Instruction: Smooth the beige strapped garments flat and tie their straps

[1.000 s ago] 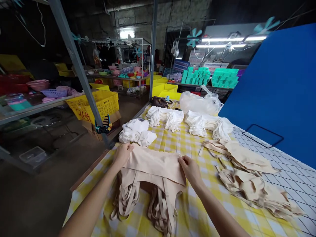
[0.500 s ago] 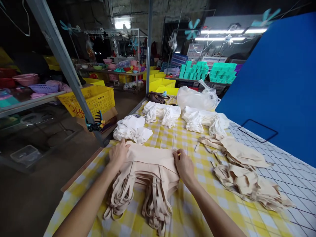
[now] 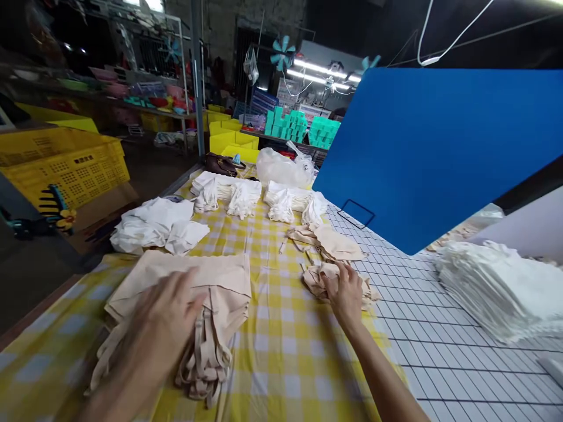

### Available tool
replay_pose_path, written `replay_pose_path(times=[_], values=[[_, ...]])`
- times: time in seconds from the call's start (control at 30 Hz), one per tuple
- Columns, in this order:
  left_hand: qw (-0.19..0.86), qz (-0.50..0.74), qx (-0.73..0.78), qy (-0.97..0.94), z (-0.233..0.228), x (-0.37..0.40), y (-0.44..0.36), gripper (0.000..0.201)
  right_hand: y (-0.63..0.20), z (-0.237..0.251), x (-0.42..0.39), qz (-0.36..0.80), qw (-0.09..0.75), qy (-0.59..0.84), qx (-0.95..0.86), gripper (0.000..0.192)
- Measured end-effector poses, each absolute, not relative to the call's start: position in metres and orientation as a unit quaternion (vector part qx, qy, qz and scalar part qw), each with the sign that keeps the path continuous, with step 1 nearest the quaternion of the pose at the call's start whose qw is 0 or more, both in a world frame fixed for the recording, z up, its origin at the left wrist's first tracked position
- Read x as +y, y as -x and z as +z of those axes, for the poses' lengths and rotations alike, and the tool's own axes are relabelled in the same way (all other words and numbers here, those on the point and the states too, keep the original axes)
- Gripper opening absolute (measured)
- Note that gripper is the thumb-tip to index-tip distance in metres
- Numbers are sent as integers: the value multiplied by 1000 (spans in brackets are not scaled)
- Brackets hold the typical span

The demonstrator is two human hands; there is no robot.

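- Right hand [image 3: 347, 293] lies palm down with fingers spread on a loose beige heap [image 3: 328, 280], right of centre on the table; it presses rather than pinches, with no grip visible.
- Left hand [image 3: 162, 319] is blurred, open and flat over the folded beige stack [image 3: 193, 287] at near left, straps [image 3: 206, 363] trailing toward the near edge.
- Heap lies far and right of the stack; the right hand is much nearer it.
- Second beige pile [image 3: 334, 243] sits just beyond the heap.
- White bundles [image 3: 153, 225] lie farther out on the yellow check cloth [image 3: 272, 351]; a blue board [image 3: 440, 146] stands to the right.
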State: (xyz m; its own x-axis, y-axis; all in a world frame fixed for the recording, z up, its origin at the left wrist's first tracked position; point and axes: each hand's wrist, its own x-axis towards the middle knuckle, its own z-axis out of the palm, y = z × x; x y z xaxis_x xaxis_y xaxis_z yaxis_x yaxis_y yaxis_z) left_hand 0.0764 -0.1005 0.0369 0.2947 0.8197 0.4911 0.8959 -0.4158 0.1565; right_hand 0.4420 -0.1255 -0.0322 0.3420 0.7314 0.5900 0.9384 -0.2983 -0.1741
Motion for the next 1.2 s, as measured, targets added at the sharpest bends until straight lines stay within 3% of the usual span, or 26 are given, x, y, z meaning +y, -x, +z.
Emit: replay_pose_path(times=[0.13, 0.27, 0.33, 0.43, 0.53, 0.63, 0.73, 0.83, 0.97, 1.1, 1.2], values=[[-187, -289, -426, 837, 21, -141, -142, 31, -461, -6, -119, -133, 239, 763, -586, 21], [-432, -244, -377, 782, 12, -165, -185, 33, -453, 31, -137, -150, 403, 696, -575, 20], [-562, -225, -371, 704, 7, -170, -198, 37, -440, 41, -161, -162, 444, 662, -582, 15], [-756, -210, -368, 499, -5, -176, -211, 58, -414, 31, -205, -150, 407, 610, -663, 12], [-847, -226, -346, 334, -18, -181, -220, 74, -389, 5, -246, -51, 289, 536, -792, 17], [-839, -255, -355, 325, -29, -181, -225, 82, -378, -13, -268, 50, 205, 502, -839, 14], [-754, -262, -415, 436, -37, -177, -228, 80, -390, -18, -266, 62, 249, 561, -787, 16], [-549, -261, -465, 644, -40, -174, -231, 62, -411, -17, -247, 11, 279, 633, -722, 21], [-283, -223, -443, 821, -38, -171, -239, 45, -427, -24, -223, -21, 174, 666, -725, 18], [-220, -151, -380, 886, -39, -165, -249, 45, -429, -34, -219, -35, 55, 676, -734, 20], [-210, -127, -366, 898, -40, -162, -256, 32, -428, -35, -226, -15, 33, 680, -732, 15]])
